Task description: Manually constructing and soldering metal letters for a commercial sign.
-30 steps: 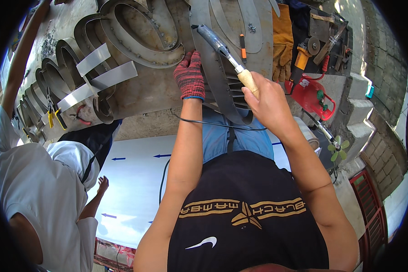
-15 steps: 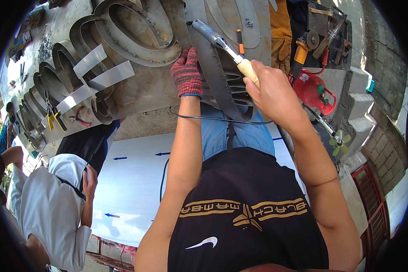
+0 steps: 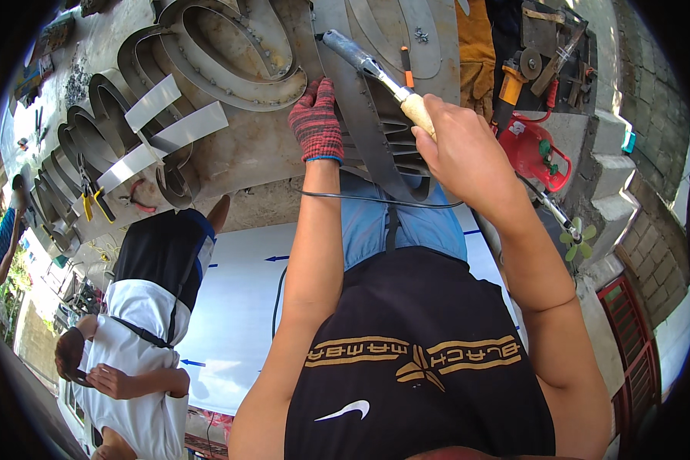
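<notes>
My right hand [image 3: 468, 149] is closed around the pale wooden handle of a torch-like tool [image 3: 353, 55] with a thick metal tube at its far end. The tube's tip lies over the upper end of a curved grey metal strip [image 3: 376, 138], part of a sheet-metal letter; whether it touches cannot be told. On my left hand [image 3: 316, 123] is a red and black knitted glove. Its fingers are bent against the strip's left edge, with the fingertips partly hidden. A black cord [image 3: 376, 202] crosses below the strip, over my left wrist.
Raised metal letters [image 3: 230, 57] and pale metal strips [image 3: 178, 138] cover the table's left. Yellow-handled pliers [image 3: 93, 201] lie there. An orange screwdriver [image 3: 407, 69] lies ahead. Rightward are an angle grinder [image 3: 514, 80] and a red gas tank [image 3: 530, 153]. Another person [image 3: 142, 337] stands at left.
The other person at left has moved and turned, and their two hands are now together. My own hands and the tool have barely shifted.
</notes>
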`<state>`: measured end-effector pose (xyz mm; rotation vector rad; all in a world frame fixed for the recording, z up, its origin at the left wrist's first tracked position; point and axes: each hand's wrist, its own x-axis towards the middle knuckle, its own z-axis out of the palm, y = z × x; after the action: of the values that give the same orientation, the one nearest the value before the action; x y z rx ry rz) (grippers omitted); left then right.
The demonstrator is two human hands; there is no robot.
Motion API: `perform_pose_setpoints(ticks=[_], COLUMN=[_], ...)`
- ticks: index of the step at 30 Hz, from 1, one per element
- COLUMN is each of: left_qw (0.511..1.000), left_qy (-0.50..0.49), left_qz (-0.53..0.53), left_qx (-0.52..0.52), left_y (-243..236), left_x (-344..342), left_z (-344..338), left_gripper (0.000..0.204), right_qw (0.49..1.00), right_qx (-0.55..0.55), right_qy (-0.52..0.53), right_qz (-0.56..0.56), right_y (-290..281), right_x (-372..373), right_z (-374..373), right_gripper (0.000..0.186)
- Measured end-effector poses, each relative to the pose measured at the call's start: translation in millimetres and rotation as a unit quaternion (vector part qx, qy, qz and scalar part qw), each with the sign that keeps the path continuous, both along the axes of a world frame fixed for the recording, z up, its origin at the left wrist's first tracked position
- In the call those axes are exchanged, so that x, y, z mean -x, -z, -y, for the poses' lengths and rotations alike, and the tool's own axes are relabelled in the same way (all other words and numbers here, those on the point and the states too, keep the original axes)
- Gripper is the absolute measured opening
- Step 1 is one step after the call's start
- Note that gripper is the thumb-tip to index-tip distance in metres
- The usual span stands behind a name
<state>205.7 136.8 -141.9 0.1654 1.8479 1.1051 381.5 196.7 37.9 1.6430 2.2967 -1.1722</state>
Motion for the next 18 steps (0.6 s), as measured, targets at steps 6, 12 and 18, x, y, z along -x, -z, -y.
perform_pose_setpoints(ticks=[6,12,18], left_qw=[1.0,1.0,1.0], left_qy=[0.008,0.001,-0.002], left_qz=[-0.001,0.004,0.012], left_qx=[0.002,0.006,0.006], left_y=[-2.0,-4.0,0.6], left_x=[0.5,0.1,0.9], left_z=[-0.2,-1.6,-0.7], left_gripper=[0.038,0.038,0.037], right_qw=[0.993,0.998,0.995], right_qx=[0.106,0.053,0.091], right_qy=[0.044,0.018,0.051], right_qz=[-0.008,0.007,0.009], right_y=[-0.8,0.0,-0.9], right_x=[-4.1,0.0,-0.1], right_z=[-8.0,1.2,-0.4], right_gripper=[0.028,0.027,0.026])
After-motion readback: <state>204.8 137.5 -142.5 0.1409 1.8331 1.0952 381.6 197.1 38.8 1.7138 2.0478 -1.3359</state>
